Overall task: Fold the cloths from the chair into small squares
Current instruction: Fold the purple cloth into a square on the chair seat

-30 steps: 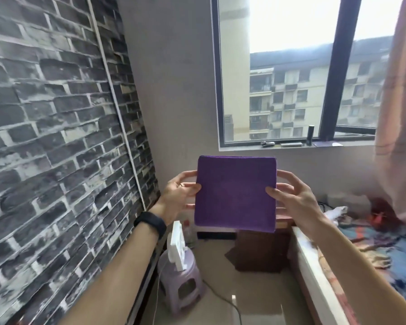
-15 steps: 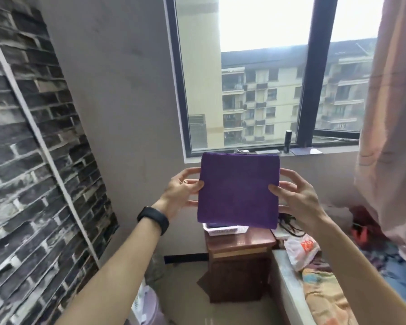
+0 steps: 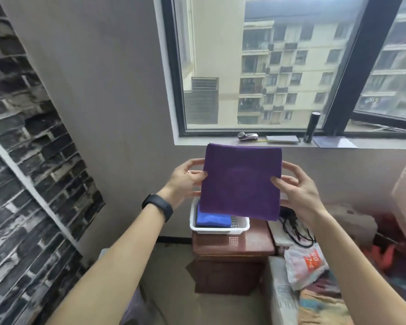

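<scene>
A purple cloth (image 3: 240, 181), folded into a square, hangs upright in the air in front of me. My left hand (image 3: 185, 179) pinches its left edge between thumb and fingers. My right hand (image 3: 295, 191) pinches its right edge the same way. Below the cloth stands a white basket (image 3: 218, 227) with a folded blue cloth (image 3: 212, 219) lying in it. The purple cloth hides the back part of the basket. No chair is in view.
The basket sits on a brown wooden cabinet (image 3: 232, 256) under the window sill (image 3: 291, 144). Black cables (image 3: 295, 228) and a white plastic bag (image 3: 305, 263) lie to its right, by a bed edge (image 3: 281, 294). A brick-pattern wall (image 3: 28, 184) runs along the left.
My view has swung right and down, bringing the cabinet and basket into sight. Both hands still hold the purple square, which now hangs just above the basket.
</scene>
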Available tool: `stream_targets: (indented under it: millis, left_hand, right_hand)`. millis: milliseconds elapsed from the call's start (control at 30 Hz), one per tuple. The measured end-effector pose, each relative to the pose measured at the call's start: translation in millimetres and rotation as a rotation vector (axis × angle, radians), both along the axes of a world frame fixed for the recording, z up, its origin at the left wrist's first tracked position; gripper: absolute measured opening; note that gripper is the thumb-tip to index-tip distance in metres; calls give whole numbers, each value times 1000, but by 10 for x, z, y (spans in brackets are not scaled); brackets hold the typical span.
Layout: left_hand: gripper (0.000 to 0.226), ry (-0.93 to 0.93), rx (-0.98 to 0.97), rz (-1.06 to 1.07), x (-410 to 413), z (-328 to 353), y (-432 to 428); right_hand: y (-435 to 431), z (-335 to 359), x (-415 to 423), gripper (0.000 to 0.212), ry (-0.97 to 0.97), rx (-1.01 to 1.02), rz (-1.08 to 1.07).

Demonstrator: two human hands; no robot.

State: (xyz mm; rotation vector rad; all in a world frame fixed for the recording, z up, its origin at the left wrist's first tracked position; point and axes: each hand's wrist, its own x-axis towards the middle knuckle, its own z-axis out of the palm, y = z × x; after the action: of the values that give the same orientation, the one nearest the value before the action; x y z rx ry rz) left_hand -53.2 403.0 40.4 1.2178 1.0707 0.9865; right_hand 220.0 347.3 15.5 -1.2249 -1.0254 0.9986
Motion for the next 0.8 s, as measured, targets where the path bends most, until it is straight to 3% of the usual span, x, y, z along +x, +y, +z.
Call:
stream_targets:
  millis: [133,300,467,633,800]
  left_hand:
    - [26,86,-144,38,124,-628,582]
    - [8,197,-486,55,205,-1674,1334]
    - [7,274,-765,65,215,-2559,1992]
    - [19,251,-869,88,252,-2958,2511]
    - [30,204,-822,185,262,-3320,2962]
  right_hand:
    - [677,-647,64,38,38,-180,16]
    - [1572,-1782,64,30,-19,-480,25]
    - [2276,-2768,110,43,-78,-789,78]
    - [2708,-3063,49,33,46,-935,71]
    - [3126,-3387,-30,35,25,-915,31]
